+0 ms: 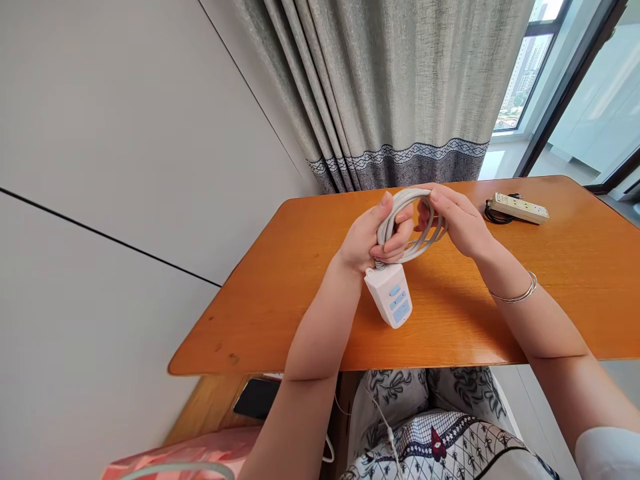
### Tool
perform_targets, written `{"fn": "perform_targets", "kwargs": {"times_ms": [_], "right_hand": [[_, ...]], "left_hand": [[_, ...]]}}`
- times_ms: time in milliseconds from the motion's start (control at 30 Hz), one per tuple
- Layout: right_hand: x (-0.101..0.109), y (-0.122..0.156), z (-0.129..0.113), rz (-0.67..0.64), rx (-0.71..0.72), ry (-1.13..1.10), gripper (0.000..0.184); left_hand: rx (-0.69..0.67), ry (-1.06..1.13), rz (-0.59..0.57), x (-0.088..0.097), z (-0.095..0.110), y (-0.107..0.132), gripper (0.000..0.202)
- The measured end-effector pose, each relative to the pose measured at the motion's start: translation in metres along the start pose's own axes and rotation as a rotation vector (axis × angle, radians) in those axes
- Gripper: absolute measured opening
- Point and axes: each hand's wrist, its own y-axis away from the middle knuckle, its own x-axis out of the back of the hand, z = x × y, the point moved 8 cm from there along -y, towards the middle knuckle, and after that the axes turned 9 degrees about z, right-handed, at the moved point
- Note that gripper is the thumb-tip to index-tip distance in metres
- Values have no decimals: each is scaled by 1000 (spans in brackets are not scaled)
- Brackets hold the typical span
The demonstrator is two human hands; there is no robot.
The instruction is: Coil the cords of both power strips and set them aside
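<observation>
A white power strip (pixel 390 295) with pale blue socket faces hangs from its own cable, below my left hand, over the wooden table. Its white cable (pixel 411 195) is wound into several loops. My left hand (pixel 367 237) is closed around the left side of the coil, just above the strip's cable end. On the far side of the loops, my right hand (pixel 461 223) grips the coil with thumb and fingers. Some of its fingertips are hidden behind the cable, and the plug cannot be made out.
Another power strip (pixel 520 208), cream with a black cable, lies on the table (pixel 280 287) at the back right. Behind stand a grey curtain (pixel 400 80) and a window. Below the front edge are a dark flat object (pixel 257 398) and pink material (pixel 200 453).
</observation>
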Motion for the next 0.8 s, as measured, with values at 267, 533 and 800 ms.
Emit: {"fn": "perform_targets", "kwargs": {"times_ms": [267,533,800], "right_hand": [[8,2,0,127,50,37,53],[10,8,-7,193,172,123,51],[9,8,-10,201,182,103,50]], "left_hand": [[31,49,-17,-4,-6,-4,47],[82,68,-24,-6,-8,-4,50],[33,-3,-52,-13,-8,-3,56]]}}
